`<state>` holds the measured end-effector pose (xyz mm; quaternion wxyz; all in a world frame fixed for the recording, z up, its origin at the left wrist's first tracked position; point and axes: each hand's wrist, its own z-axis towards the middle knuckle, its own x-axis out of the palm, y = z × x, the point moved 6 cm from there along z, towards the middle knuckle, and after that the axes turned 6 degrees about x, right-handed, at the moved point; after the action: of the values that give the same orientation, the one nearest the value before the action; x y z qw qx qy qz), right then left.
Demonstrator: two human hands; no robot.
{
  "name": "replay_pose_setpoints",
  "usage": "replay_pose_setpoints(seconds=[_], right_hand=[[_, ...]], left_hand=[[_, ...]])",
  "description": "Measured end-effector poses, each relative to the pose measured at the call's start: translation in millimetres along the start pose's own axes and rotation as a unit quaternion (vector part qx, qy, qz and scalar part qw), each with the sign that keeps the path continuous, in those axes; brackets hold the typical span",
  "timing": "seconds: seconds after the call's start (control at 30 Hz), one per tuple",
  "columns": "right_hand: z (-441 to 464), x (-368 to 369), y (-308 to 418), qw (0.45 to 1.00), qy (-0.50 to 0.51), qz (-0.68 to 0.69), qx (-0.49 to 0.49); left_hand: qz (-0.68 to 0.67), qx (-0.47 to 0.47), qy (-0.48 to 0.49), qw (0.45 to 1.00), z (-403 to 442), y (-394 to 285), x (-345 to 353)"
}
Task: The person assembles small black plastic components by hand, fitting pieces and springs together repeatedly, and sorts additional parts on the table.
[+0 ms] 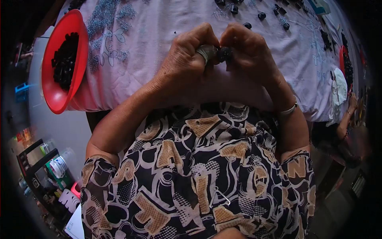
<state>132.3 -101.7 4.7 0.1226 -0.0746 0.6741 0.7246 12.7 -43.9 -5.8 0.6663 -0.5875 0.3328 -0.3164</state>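
Both hands meet over the cloth-covered table near the top middle. My left hand (191, 51), with a pale wrapping around one finger, is closed at one side of a small black piece (225, 54). My right hand (250, 51) is closed at the other side of that same piece, its fingers curled. The piece sits between the fingertips of the two hands. Its lower part and the fingertips are partly in shadow, so its exact shape is hard to make out.
At the left edge of the table stands a red bowl (81, 79) full of black pieces. Loose black pieces (261, 16) lie scattered beyond my hands. A white plastic bag (338, 89) lies at the right, near another person's hand (352, 102) and a second red container (342, 59).
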Motion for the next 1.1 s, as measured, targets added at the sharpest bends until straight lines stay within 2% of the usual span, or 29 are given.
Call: replay_pose_setpoints(seconds=[0.07, 0.13, 0.2, 0.3, 0.33, 0.43, 0.5, 0.63, 0.93, 1.1], right_hand=[[-0.6, 1.7, 5.7, 0.999, -0.012, -0.019, -0.031], [0.1, 2.4, 9.5, 0.997, -0.025, -0.040, -0.062], [-5.1, 2.1, 21.3, 0.940, -0.122, -0.264, -0.181], [-9.9, 7.3, 30.5, 0.913, -0.140, -0.337, -0.183], [-12.6, 8.9, 33.3, 0.912, -0.140, -0.337, -0.185], [-14.4, 10.4, 33.7, 0.925, -0.126, -0.324, -0.154], [-14.7, 9.5, 23.6, 0.934, -0.134, -0.318, -0.096], [-14.5, 9.5, 19.6, 0.914, -0.166, -0.347, -0.131], [-13.7, 10.0, 18.1, 0.933, -0.154, -0.319, -0.065], [-15.3, 11.5, 21.7, 0.927, -0.185, -0.307, -0.111]], left_hand=[[-0.013, 0.004, 0.001, 1.000, 1.8, -1.6, -2.5], [-0.147, -0.103, -0.005, 0.984, 3.2, 2.4, -3.0], [-0.147, -0.096, -0.004, 0.985, 5.4, 1.2, -3.5], [-0.148, -0.065, -0.018, 0.987, 6.1, 2.7, -3.8], [-0.151, -0.037, -0.032, 0.987, 7.1, 1.9, -4.7], [-0.163, -0.039, -0.042, 0.985, 7.4, 4.4, -4.5], [-0.138, -0.037, -0.023, 0.990, 7.0, 4.3, -2.2], [-0.074, -0.031, 0.001, 0.997, 7.6, 5.4, -1.7], [-0.070, -0.026, 0.005, 0.997, 6.1, 7.9, -1.9], [-0.051, -0.002, 0.006, 0.999, 5.4, -0.8, -2.5]])
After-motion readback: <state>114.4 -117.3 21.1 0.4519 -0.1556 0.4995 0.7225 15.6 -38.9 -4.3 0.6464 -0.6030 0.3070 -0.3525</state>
